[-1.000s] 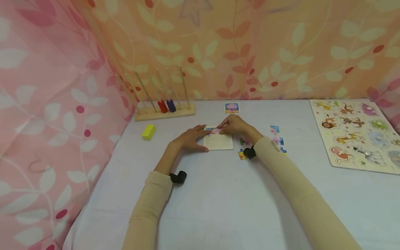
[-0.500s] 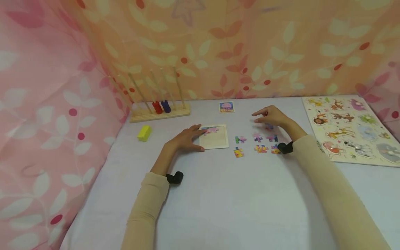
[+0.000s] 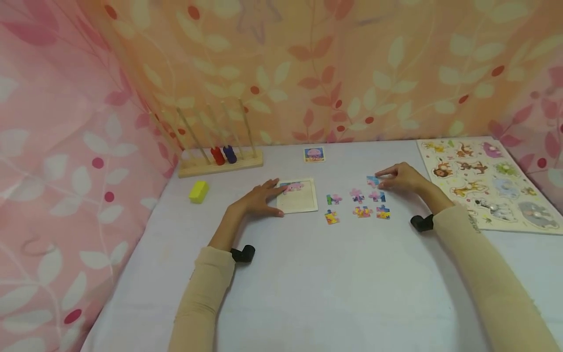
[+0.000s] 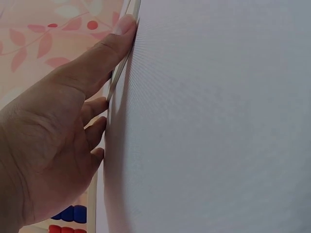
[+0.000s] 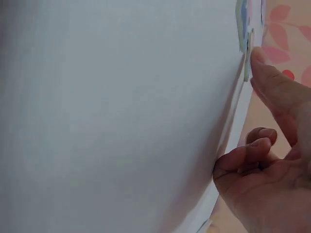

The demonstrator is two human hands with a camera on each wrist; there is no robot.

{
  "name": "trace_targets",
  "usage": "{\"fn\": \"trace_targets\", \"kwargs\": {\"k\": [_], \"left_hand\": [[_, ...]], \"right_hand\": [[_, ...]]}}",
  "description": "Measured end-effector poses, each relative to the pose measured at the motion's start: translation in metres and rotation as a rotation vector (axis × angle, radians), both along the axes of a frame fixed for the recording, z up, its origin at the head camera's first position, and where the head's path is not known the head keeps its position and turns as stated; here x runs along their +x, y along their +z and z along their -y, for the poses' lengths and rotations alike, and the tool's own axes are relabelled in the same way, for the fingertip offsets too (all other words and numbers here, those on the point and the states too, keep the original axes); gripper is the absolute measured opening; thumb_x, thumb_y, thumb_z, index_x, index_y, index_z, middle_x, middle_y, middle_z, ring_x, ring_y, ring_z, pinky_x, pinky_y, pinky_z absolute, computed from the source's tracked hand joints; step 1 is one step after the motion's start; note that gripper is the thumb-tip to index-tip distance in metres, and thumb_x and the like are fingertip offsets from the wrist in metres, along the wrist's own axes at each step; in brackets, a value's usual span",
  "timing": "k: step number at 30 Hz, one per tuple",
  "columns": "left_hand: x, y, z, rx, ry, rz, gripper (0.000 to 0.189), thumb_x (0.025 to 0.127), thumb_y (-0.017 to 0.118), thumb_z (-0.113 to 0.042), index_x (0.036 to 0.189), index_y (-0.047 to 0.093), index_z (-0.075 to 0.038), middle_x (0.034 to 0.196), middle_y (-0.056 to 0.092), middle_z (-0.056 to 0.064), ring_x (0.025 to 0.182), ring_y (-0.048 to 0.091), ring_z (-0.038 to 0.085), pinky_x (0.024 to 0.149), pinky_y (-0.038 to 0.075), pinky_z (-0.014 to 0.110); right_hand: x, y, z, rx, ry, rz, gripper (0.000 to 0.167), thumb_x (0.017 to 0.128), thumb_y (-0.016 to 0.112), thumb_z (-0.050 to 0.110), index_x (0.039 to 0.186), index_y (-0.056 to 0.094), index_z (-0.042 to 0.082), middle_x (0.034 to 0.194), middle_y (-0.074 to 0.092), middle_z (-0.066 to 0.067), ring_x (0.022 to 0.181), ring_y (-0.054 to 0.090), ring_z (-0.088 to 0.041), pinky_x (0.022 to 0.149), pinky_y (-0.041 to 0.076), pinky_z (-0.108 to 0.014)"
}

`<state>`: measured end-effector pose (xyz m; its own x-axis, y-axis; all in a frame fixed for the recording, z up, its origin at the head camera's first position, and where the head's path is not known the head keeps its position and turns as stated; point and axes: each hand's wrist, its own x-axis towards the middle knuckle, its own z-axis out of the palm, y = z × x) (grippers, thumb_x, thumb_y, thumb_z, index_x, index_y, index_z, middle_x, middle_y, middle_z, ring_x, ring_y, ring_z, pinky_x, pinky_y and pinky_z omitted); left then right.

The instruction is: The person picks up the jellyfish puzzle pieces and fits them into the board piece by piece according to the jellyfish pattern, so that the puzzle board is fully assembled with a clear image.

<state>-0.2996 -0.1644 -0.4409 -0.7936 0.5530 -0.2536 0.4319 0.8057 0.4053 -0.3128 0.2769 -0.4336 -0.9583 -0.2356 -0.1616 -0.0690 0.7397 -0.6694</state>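
My left hand (image 3: 259, 198) rests at the left side of a shallow white puzzle frame (image 3: 301, 211), fingers spread and thumb near its lower left corner. In the left wrist view, the thumb touches the frame's edge (image 4: 115, 80). Inside the frame, pink and blue puzzle pieces (image 3: 295, 187) lie along the top edge, partly under my fingertip. My right hand (image 3: 406, 178) pinches a blue and pink puzzle piece (image 3: 372, 181) at its right side between thumb and index finger; its other fingers curl in the right wrist view. Several loose puzzle pieces (image 3: 362, 211) lie between the hands.
Behind the frame lies a small jellyfish picture card (image 3: 314, 154). A wooden peg stand (image 3: 206, 169) with red and blue beads stands at the back left, a yellow block (image 3: 199, 191) before it. An animal knob-puzzle board (image 3: 488, 186) lies at the right. Patterned cloth hangs behind.
My right hand has left the pieces in the frame and moved right, down to the blue and pink puzzle piece. My left hand stays at the frame. The head view has shifted slightly.
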Motion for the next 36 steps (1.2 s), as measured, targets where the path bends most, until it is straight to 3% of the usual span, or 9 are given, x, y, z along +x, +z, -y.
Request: {"fn": "trace_targets", "kwargs": {"k": [6,12,21,29,36], "left_hand": [[0.001,0.000,0.001,-0.007,-0.004,-0.006,0.087,0.073,0.068,-0.055,0.145,0.024,-0.032,0.156,0.008,0.000,0.143,0.008,0.029,0.112,0.013,0.055],[0.005,-0.003,0.001,-0.005,0.013,0.000,0.087,0.072,0.069,-0.055,0.144,0.025,-0.033,0.156,0.009,0.000,0.143,0.009,0.029,0.112,0.013,0.055],[0.002,-0.003,0.001,-0.011,-0.001,-0.021,0.087,0.072,0.068,-0.056,0.144,0.025,-0.033,0.156,0.009,0.000,0.143,0.010,0.028,0.113,0.013,0.053],[0.003,-0.003,0.001,-0.018,-0.007,-0.017,0.086,0.074,0.067,-0.055,0.145,0.023,-0.033,0.156,0.007,0.001,0.143,0.008,0.026,0.114,0.011,0.052],[0.002,-0.002,0.001,-0.019,-0.004,-0.015,0.086,0.074,0.067,-0.056,0.145,0.023,-0.035,0.156,0.006,-0.001,0.143,0.008,0.026,0.113,0.013,0.052]], "right_hand": [[-0.002,-0.003,0.004,0.044,0.005,-0.031,0.046,0.078,0.073,0.027,0.117,0.063,0.005,0.074,0.044,-0.008,0.088,0.041,-0.025,0.073,0.033,-0.033],[0.000,-0.004,0.005,0.050,0.003,-0.035,0.043,0.078,0.072,0.025,0.115,0.064,0.003,0.064,0.028,0.001,0.070,0.034,-0.019,0.059,0.027,-0.028],[-0.004,-0.006,0.002,0.031,0.031,-0.053,0.041,0.078,0.072,0.020,0.113,0.063,0.001,0.060,0.034,0.001,0.059,0.034,-0.013,0.051,0.026,-0.025],[-0.009,-0.004,0.003,0.019,0.084,-0.054,0.038,0.080,0.070,0.020,0.112,0.062,0.001,0.062,0.036,0.002,0.058,0.034,-0.010,0.052,0.028,-0.025],[-0.016,0.009,0.048,-0.072,0.148,-0.086,0.034,0.082,0.068,0.020,0.111,0.063,0.004,0.064,0.029,-0.001,0.062,0.031,-0.015,0.055,0.025,-0.027]]}}
